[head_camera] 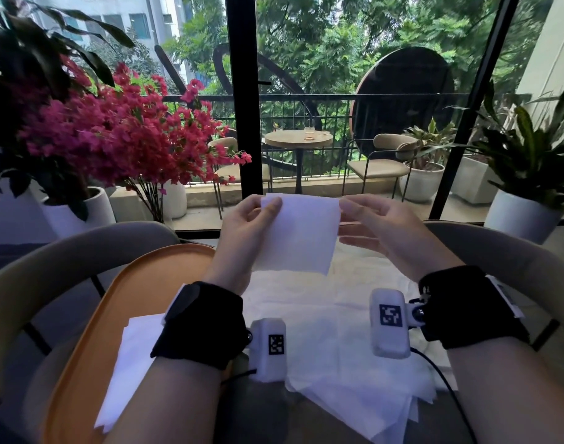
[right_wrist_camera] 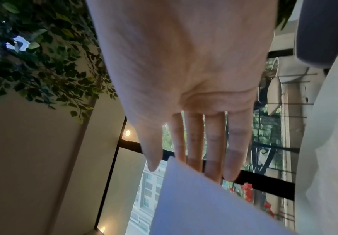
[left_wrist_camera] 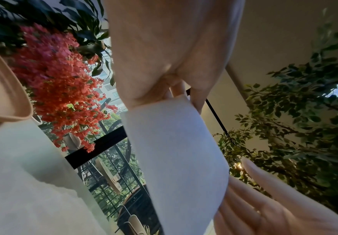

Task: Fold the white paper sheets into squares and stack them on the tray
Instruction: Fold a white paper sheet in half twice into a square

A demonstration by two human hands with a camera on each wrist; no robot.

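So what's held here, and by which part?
A folded white paper sheet: the left hand pinches its top left corner; the right hand touches its top right corner with straight fingers.

Black-framed glazing point(head_camera: 244, 91) ahead, daylight through it; balcony beyond with round wooden table point(head_camera: 298, 139), beige chairs point(head_camera: 381, 158), black railing point(head_camera: 306, 97). Pink bougainvillea point(head_camera: 114, 133) left, white planters point(head_camera: 521, 216) right, beige wall point(left_wrist_camera: 284, 39).

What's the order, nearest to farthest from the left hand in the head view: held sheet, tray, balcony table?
From the left hand:
1. Held sheet, in its grip, up front.
2. Tray, below-left, under the forearm.
3. Balcony table, far beyond the glass.
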